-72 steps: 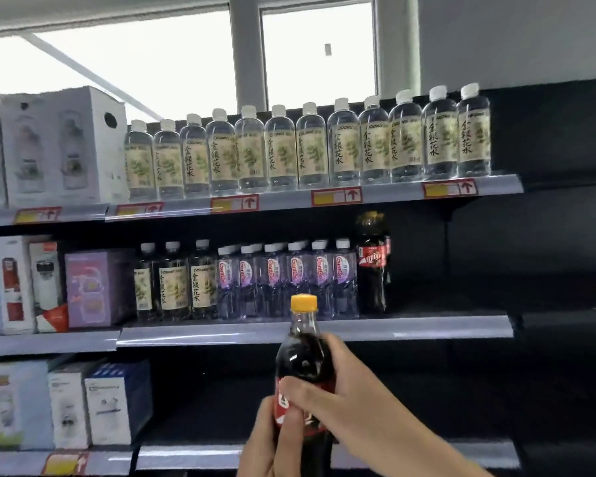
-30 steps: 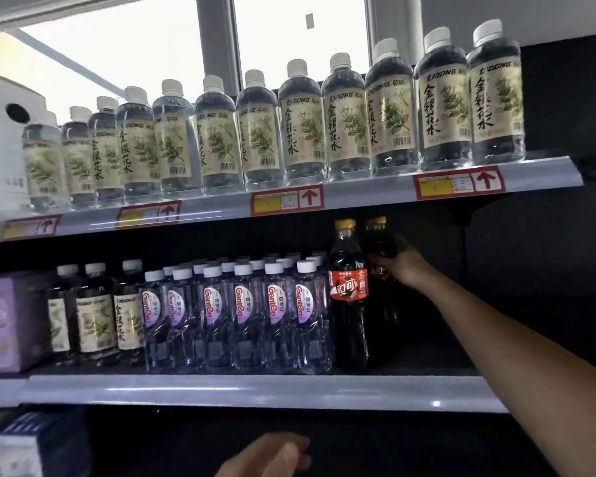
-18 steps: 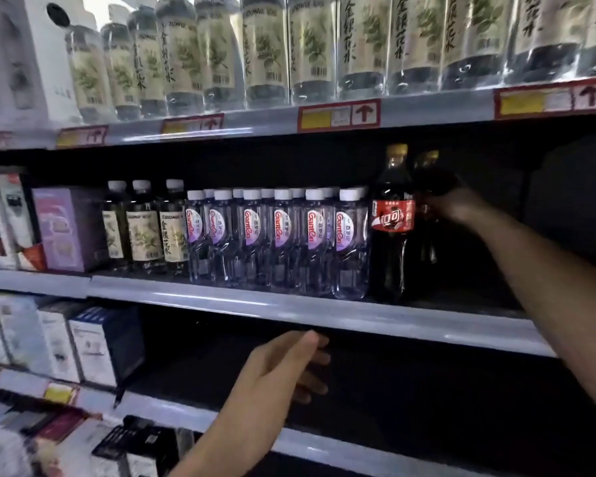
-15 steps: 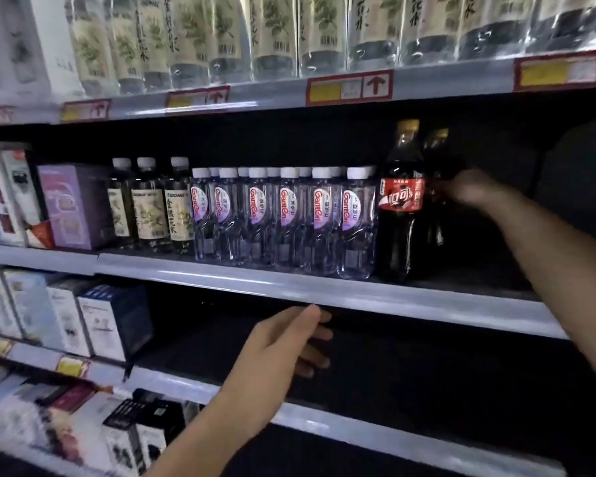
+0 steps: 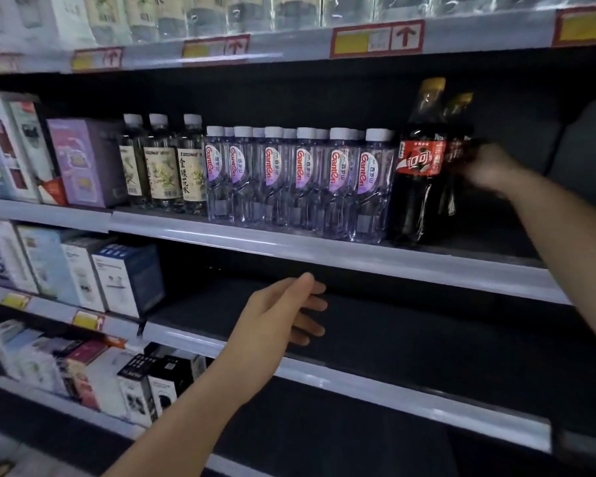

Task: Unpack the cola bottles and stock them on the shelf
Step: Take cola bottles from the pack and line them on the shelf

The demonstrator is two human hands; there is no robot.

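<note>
Two dark cola bottles with yellow caps and red labels stand at the right end of the bottle row on the middle shelf. The front cola bottle is free. Just behind and to its right is the rear cola bottle, and my right hand, blurred, is wrapped around its label. My left hand hovers open and holding nothing, fingers apart, in front of the dark shelf below.
Left of the colas stand several clear water bottles, three tea bottles and a purple box. The top shelf carries more bottles. Boxed goods fill the left of the lower shelves. Dark shelf space lies right of the colas.
I carried a cola bottle up and set it behind the one on the middle shelf, my right hand staying on it. My left hand let go and rose, open, to the lower shelf.
</note>
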